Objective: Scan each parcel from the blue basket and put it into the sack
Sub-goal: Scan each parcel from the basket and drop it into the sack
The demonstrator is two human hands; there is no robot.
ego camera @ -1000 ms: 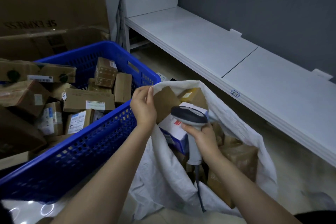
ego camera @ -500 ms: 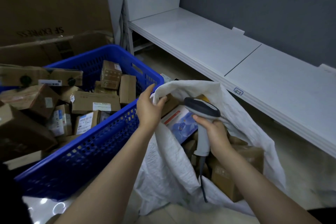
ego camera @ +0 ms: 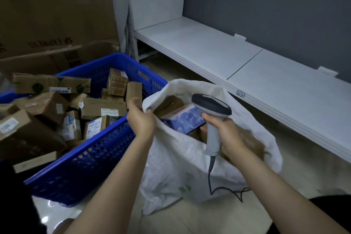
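Note:
A blue basket (ego camera: 91, 159) on the left is heaped with several brown cardboard parcels (ego camera: 103, 109). To its right stands a white woven sack (ego camera: 182, 159), its mouth open. Inside lie a blue and white box (ego camera: 185, 120) and brown parcels (ego camera: 168, 103). My left hand (ego camera: 141, 119) grips the sack's near left rim, between basket and sack. My right hand (ego camera: 227, 135) holds a grey handheld scanner (ego camera: 211, 116) by its handle over the sack's mouth, head pointing left. Its dark cable (ego camera: 224, 189) trails down over the sack to the floor.
A low white shelf (ego camera: 218, 53) runs along the grey wall at the right, behind the sack. Large brown cartons (ego camera: 55, 15) stand behind the basket. Pale tiled floor (ego camera: 199, 218) shows below the sack.
A brown parcel held at the sack's mouth a second ago now lies inside. My left hand has taken hold of the sack's rim. The scanner hand has stayed over the sack.

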